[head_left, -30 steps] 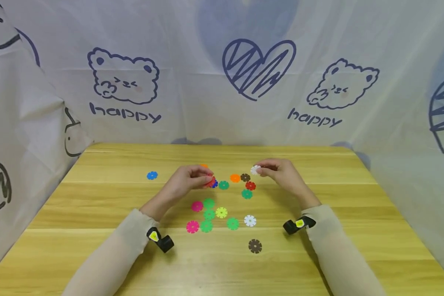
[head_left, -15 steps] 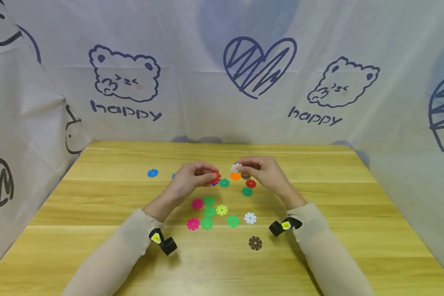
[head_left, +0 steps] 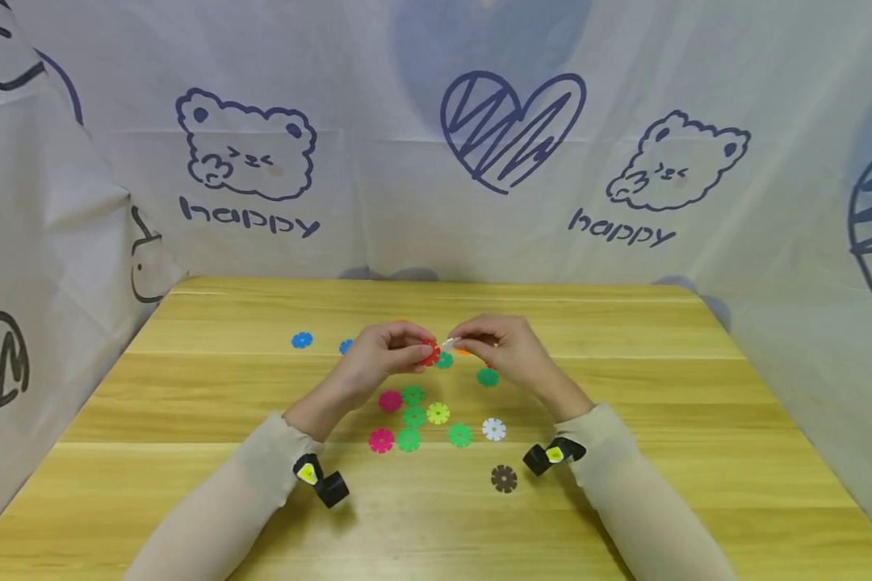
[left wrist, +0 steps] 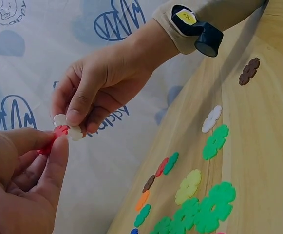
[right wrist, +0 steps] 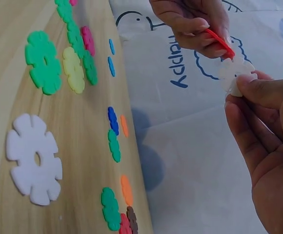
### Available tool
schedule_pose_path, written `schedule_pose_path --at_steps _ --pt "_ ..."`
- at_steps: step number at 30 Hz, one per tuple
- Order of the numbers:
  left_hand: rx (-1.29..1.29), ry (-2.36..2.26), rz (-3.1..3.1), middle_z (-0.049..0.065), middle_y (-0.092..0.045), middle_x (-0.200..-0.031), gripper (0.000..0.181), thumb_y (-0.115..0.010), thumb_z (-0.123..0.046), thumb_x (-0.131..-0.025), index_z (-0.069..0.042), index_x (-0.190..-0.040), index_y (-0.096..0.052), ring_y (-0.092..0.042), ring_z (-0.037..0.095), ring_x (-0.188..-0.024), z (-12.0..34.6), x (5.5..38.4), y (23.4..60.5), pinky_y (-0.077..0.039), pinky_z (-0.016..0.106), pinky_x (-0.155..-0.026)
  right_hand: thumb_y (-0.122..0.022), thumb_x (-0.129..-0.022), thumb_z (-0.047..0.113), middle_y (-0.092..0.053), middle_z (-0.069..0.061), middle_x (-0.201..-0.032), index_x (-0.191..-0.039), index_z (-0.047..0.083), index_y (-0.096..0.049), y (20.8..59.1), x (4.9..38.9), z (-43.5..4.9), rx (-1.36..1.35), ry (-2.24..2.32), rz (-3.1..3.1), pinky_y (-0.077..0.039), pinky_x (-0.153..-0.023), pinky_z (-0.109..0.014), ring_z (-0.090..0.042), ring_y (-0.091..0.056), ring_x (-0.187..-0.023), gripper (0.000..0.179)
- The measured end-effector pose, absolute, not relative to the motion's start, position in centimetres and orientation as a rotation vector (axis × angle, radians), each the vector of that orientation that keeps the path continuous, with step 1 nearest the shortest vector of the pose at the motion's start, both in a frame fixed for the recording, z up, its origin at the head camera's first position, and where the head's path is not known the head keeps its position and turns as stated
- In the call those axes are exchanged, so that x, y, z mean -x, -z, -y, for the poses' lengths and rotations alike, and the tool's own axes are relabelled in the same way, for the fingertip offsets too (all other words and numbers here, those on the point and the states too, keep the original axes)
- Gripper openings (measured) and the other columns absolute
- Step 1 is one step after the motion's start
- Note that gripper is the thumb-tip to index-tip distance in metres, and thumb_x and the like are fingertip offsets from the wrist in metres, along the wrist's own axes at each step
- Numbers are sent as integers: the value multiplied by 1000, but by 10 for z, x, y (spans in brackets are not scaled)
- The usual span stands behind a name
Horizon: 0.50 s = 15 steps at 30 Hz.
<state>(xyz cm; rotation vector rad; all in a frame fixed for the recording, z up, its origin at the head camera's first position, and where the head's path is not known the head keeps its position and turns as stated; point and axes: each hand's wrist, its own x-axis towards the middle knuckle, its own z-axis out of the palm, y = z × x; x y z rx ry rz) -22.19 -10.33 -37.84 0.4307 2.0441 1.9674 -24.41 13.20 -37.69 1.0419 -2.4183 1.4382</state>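
Note:
My left hand [head_left: 371,361] pinches a red slotted flower-shaped disc [head_left: 432,355] between thumb and fingers. Opposite it, my right hand [head_left: 514,355] pinches a white slotted disc [head_left: 448,344] of the same kind. Both are held above the table. In the right wrist view the red disc stands edge-on at the rim of the white disc [right wrist: 233,73], and the two meet at an angle. The left wrist view has the red disc [left wrist: 60,130] overlapping the white one. Whether their slots interlock is hard to tell. Fingers hide part of each disc.
Several loose discs lie on the wooden table [head_left: 203,403]: green [head_left: 460,436], yellow [head_left: 438,413], pink [head_left: 381,440], white [head_left: 493,429], brown [head_left: 504,478] and blue [head_left: 302,340]. More lie beneath the hands, partly hidden. A printed cloth [head_left: 378,194] hangs behind the table.
My right hand has moved left with the white disc, up to the red one. My left hand has shifted slightly right, keeping its hold on the red disc.

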Motion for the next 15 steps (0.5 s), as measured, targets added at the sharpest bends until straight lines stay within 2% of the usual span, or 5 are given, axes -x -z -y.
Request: schedule_pose_path --at_steps 2,4,8,13,15 --pt "-429 -1968 -2036 12 -67 -100 28 -65 -9 -95 7 -118 -63 -65 25 -92 103 222 379 -50 50 -91 -69 -91 6 -72 -2 -94 -101 7 -76 377 244 -131 -1076 -1411 2390 -56 -71 -26 -16 -68 -81 12" --pt "-429 -1961 -2041 12 -68 -101 28 -65 -9 -95 7 -118 -63 -65 24 -93 103 223 379 -49 51 -92 -70 -90 4 -72 -2 -94 -100 7 -76 377 244 -130 -1113 -1385 2359 -56 -73 -27 -13 -68 -83 12" --pt "-433 -1940 -2067 11 -69 -100 22 -65 -7 -95 4 -114 -66 -66 23 -93 103 222 380 -48 53 -93 -71 -89 3 -73 0 -94 -98 9 -76 375 242 -128 -1188 -1292 2308 -56 -71 -26 -12 -67 -83 13" --pt "-372 -1933 -2085 12 -68 -104 21 -68 -5 -92 3 -112 -70 -68 22 -92 101 221 380 -51 47 -92 -71 -88 3 -73 2 -94 -97 11 -78 374 241 -129 -1233 -1114 2272 -51 -65 -25 -8 -65 -80 14" --pt "-318 -1929 -2095 12 -67 -104 21 -69 -5 -91 2 -111 -71 -69 22 -90 100 221 379 -52 46 -90 -72 -87 2 -74 2 -93 -98 11 -77 375 240 -129 -1240 -1063 2264 -53 -67 -23 -8 -66 -80 14"
